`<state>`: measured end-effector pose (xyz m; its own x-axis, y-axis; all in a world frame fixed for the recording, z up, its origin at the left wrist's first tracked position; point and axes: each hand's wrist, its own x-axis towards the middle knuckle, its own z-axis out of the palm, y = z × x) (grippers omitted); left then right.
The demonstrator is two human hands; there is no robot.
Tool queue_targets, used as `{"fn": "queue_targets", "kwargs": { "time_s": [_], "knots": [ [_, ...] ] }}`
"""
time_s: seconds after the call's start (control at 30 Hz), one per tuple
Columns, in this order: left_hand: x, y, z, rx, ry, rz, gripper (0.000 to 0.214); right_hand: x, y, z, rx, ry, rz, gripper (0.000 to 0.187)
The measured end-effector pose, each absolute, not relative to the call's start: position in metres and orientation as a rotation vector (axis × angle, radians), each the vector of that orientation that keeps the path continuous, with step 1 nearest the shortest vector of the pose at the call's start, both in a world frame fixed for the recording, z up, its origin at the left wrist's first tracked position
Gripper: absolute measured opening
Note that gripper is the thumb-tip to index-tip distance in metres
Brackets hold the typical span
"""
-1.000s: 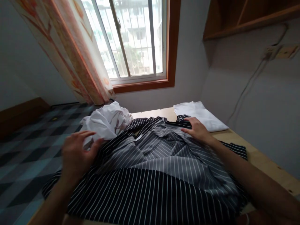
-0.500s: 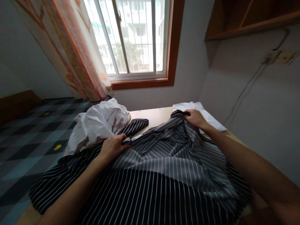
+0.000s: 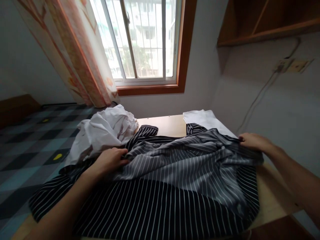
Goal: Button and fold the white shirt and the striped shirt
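Observation:
A black shirt with white stripes (image 3: 155, 206) lies spread over the table, with its paler grey inner side (image 3: 172, 163) turned up across the middle. My left hand (image 3: 111, 161) is closed at the left of this inner side, thumb and fingers pinching the cloth. At the far right, my right hand (image 3: 255, 142) grips the shirt's edge and holds it out sideways. A striped sleeve end (image 3: 149, 130) points toward the back of the table. Another striped piece (image 3: 195, 128) shows at the back right.
Crumpled white cloth (image 3: 102, 128) is heaped at the back left, and flat white cloth (image 3: 200, 116) lies at the back right. A bed with a checked cover (image 3: 22, 160) adjoins the table (image 3: 165, 125). A shelf (image 3: 270, 33) overhangs the right side.
My right hand has moved right and toward me, pulling the shirt's edge along; the raised inner side now lies flatter. My left hand has shifted slightly left and lower.

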<state>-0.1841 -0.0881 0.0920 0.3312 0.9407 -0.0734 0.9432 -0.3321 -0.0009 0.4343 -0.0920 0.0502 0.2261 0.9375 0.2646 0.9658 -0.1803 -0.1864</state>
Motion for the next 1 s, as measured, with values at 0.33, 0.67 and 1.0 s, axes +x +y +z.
{"fn": "queue_targets", "kwargs": {
  "time_s": [0.33,0.67,1.0],
  "knots": [
    [-0.152,-0.091,0.1,2.834,1.827,0.439,0.033,0.3,-0.053,0.058,-1.828,-2.114,-0.201,0.047],
    [-0.135,-0.078,0.037,2.772,1.39,-0.04,0.075,0.27,-0.082,0.049,-1.685,-2.306,-0.412,0.023],
    [-0.124,-0.075,0.061,2.605,1.69,0.41,0.054,0.303,-0.118,0.052,-1.625,-1.799,-0.506,0.025]
  ]
}}
